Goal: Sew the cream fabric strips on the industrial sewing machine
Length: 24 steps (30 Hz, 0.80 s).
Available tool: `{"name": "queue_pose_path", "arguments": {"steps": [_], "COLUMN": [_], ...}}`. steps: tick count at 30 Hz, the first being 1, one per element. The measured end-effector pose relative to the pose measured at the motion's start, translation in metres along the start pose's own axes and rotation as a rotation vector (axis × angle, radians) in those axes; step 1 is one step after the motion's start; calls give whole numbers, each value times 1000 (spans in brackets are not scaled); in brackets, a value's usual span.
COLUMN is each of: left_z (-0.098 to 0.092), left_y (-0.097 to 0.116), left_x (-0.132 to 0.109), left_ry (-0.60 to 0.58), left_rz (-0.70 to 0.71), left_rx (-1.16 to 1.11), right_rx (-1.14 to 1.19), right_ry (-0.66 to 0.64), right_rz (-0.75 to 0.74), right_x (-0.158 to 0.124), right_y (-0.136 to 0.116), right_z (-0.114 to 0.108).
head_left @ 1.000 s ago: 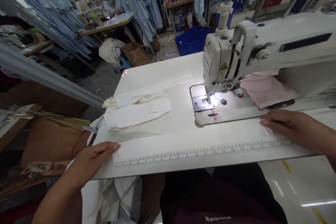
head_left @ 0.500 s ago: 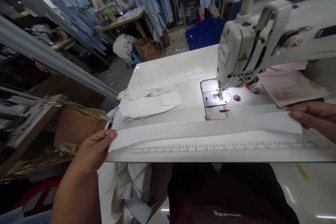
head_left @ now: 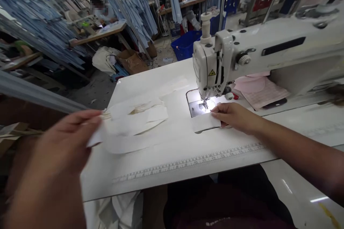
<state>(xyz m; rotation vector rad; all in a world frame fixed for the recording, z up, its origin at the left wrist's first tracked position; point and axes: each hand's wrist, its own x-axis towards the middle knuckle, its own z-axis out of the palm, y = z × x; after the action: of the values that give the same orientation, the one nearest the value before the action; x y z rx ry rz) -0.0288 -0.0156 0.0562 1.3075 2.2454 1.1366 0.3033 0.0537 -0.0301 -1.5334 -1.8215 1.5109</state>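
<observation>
A white fabric strip [head_left: 205, 122] has its right end pinched in my right hand [head_left: 232, 115], just in front of the lit needle area of the sewing machine [head_left: 212, 66]. My left hand [head_left: 72, 136], blurred by motion, is closed on white fabric at the table's left, apparently the other end of that strip. The strip's middle curves over the white table and is hard to tell from it. Beside my left hand lies a stack of folded white fabric pieces [head_left: 153, 116], partly behind the strip. The metal needle plate [head_left: 195, 108] is partly covered by the strip.
A printed ruler [head_left: 188, 164] runs along the table's front edge. Pink fabric pieces [head_left: 259, 91] lie under the machine arm. Behind the table stands a blue plastic bin [head_left: 185, 44]. At the back left a person [head_left: 107, 16] sits at another table among hanging light blue garments [head_left: 134, 3].
My right hand has carried its strip end leftward and away from me to the needle area. My left hand has shifted left and up. The strip, stretched straight before, now curves. The view has swung right.
</observation>
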Motion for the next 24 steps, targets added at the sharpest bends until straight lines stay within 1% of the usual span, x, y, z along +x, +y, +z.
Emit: {"name": "queue_pose_path", "arguments": {"steps": [1, 2, 3, 4, 6, 8, 9, 11, 14, 16, 18, 20, 21, 22, 24], "left_z": [20, 40, 60, 80, 114, 139, 149, 162, 171, 173, 174, 174, 174, 174, 173], "left_y": [7, 14, 21, 27, 37, 43, 46, 49, 49, 46, 41, 37, 36, 36, 37], "left_x": [-2, -6, -10, -15, -25, -32, -35, -39, -42, -41, -39, -35, -34, -32, -30], "left_ry": [-171, -331, -477, -586, -777, -899, -939, -1003, -1080, -1073, -974, -855, -819, -813, -886], "left_rz": [-14, 14, 50, 82, 144, 174, 178, 157, 97, 97, 180, 328, 408, 479, 571], "left_rx": [-43, -62, -51, -39, 5, 34, 25, -49, -198, -241, -209, -141, -113, -91, -32], "right_rx": [36, 67, 92, 113, 134, 137, 135, 142, 131, 73, 21, 19, 34, 52, 91], "right_ry": [10, 18, 26, 37, 47, 46, 42, 22, 32, 79, 122, 139, 143, 140, 123], "right_rz": [6, 5, 2, -1, -12, -39, -60, -110, -159, -157, -142, -156, -179, -206, -250], "right_x": [1, 1, 1, 0, -1, -1, 0, 1, 2, 2, 2, 2, 2, 1, 1], "right_y": [1, 2, 3, 3, 5, 6, 7, 9, 13, 15, 16, 17, 17, 17, 18], "right_z": [1, 2, 3, 3, 3, 2, 2, 2, 4, 6, 8, 10, 10, 10, 11]}}
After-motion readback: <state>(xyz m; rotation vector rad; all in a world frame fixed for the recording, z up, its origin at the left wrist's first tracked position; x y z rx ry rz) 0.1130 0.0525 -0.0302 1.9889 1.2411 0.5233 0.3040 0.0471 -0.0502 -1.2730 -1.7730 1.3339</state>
